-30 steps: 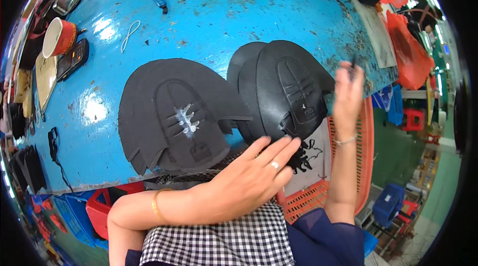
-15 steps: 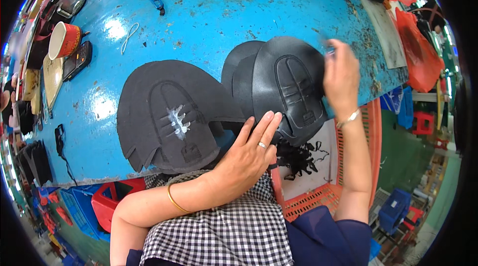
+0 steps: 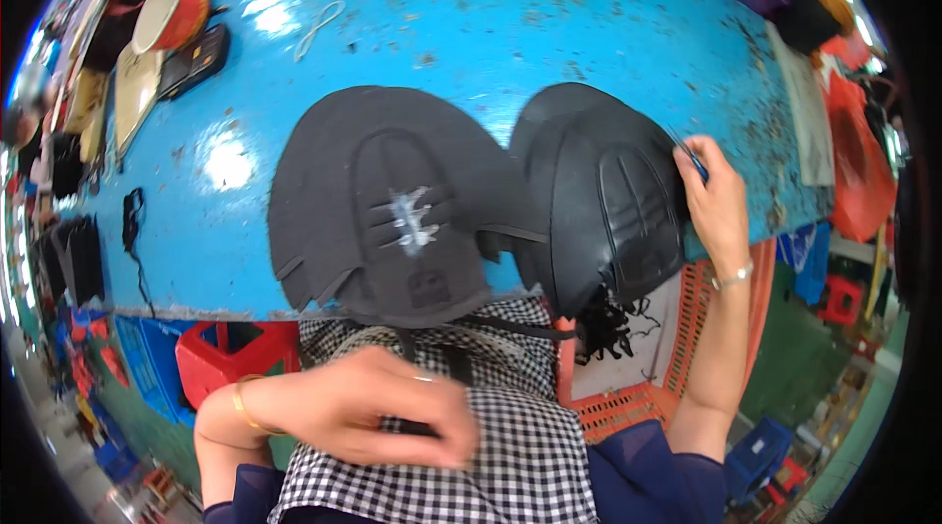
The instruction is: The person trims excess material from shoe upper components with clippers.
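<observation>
– Looking from the hands, which way does the glossy panel (image 3: pixel 633 195) lie?

– Just left of the right hand (image 3: pixel 724 205), on the near part of the blue table (image 3: pixel 451 28). It is far and to the right of the left hand (image 3: pixel 368 411), so the right hand is clearly nearer.

– And its long axis?

– Near to far, with the far end leaning a little left. The right hand sits along its right edge; whether skin touches panel, I can't tell.

– How are the fingers set?

– On the right, thumb and fingers pinch a small blue tool (image 3: pixel 700 170), its thin tip pointing far and left. The left hand is curled over the apron (image 3: pixel 520 426), but blurred; I can't tell whether it grips anything.

– What lies to the left?

– The matte panel (image 3: pixel 324 185), with a white smear (image 3: pixel 412 220); its right flap meets the glossy panel's left side.

– What differs from half a second ago?

– The left hand was at the glossy panel's near edge, fingers extended; now it is back over the apron, well apart. The tool was a blur then; now it shows plainly.
</observation>
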`<action>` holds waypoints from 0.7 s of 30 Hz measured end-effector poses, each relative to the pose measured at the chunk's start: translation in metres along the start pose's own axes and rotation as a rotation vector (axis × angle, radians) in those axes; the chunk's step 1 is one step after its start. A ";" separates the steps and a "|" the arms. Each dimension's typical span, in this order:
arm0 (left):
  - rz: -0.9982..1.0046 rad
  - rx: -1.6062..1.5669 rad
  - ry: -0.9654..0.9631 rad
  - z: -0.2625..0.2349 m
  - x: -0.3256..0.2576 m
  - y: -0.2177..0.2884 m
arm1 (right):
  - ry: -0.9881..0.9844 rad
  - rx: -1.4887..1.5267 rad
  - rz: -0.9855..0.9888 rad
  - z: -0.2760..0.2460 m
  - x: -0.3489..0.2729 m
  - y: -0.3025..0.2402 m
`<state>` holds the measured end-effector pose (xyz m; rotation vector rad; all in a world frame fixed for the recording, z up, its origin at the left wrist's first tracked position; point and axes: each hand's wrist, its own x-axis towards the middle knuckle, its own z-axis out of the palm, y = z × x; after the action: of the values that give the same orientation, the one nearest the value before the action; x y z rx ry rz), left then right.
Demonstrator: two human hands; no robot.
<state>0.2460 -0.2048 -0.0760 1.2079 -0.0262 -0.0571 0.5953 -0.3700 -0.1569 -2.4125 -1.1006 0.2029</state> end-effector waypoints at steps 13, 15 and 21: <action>-0.207 0.955 0.387 -0.110 -0.034 0.099 | -0.361 0.195 -0.242 0.043 -0.012 -0.152; -0.140 0.804 0.191 -0.124 -0.017 0.074 | -0.359 0.187 -0.319 0.048 -0.015 -0.164; -0.443 0.795 -0.141 -0.141 0.015 0.050 | -0.397 0.255 -0.204 0.057 -0.014 -0.169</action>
<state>0.2693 -0.0566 -0.0790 1.9844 0.1058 -0.5621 0.4534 -0.2648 -0.1267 -2.0658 -1.3877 0.7302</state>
